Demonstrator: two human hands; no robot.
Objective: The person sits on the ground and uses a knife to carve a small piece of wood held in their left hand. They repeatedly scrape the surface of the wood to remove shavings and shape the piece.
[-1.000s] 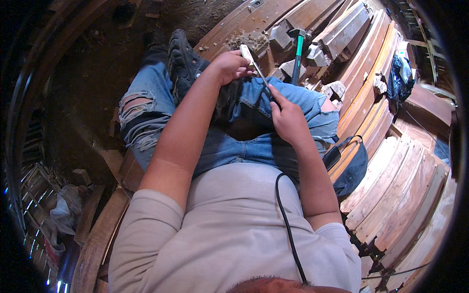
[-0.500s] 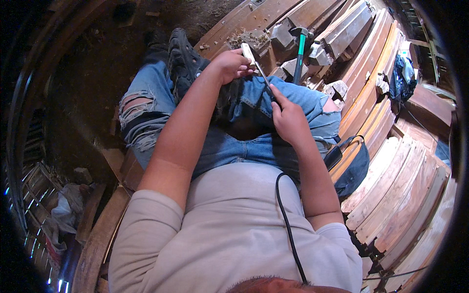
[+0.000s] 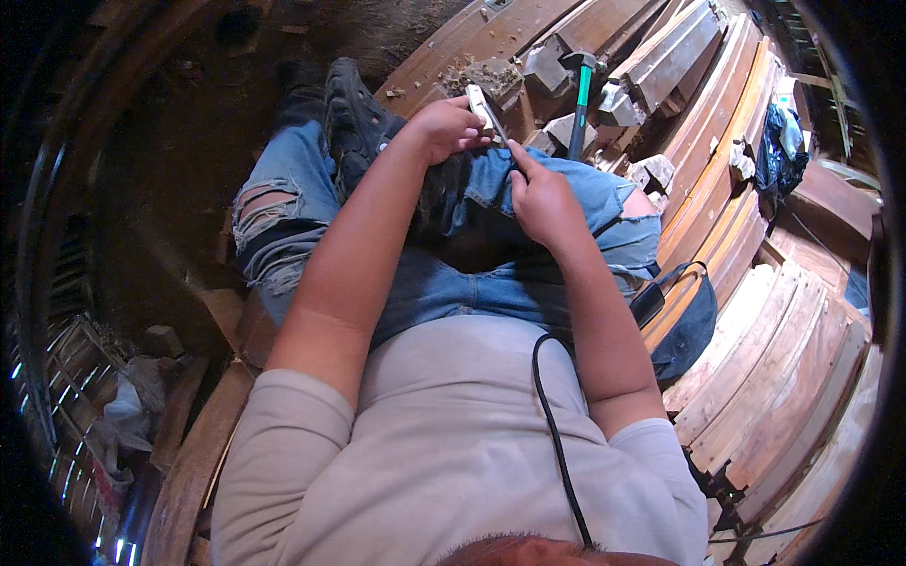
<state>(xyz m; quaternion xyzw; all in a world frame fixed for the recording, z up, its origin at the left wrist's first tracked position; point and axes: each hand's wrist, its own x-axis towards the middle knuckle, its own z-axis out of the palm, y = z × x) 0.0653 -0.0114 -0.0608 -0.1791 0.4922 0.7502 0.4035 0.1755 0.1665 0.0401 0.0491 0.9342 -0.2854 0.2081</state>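
My left hand point(image 3: 445, 130) is closed round a small pale piece point(image 3: 478, 102), its white end sticking up past the fingers. It looks like carved wood, but I cannot be sure. My right hand point(image 3: 547, 200) grips a slim metal-bladed tool point(image 3: 498, 126) with its forefinger stretched along it. The blade lies against or right beside the pale piece. Whether it is a knife, a chisel or a file I cannot tell, as the fist covers most of the handle. Both hands are above my crossed legs in torn jeans point(image 3: 510, 203), near a black clog point(image 3: 357, 118).
A hammer point(image 3: 579, 99) with a green and black handle leans among wood blocks just beyond my right knee. Shavings point(image 3: 491, 75) lie on the boards behind the pale piece. Stacked planks point(image 3: 755, 377), a dark cap point(image 3: 687, 325) and a black plastic bag point(image 3: 781, 156) are at the right.
My right hand has slid forward and slightly left, bringing the tool farther along the pale piece. The left hand has stayed almost still.
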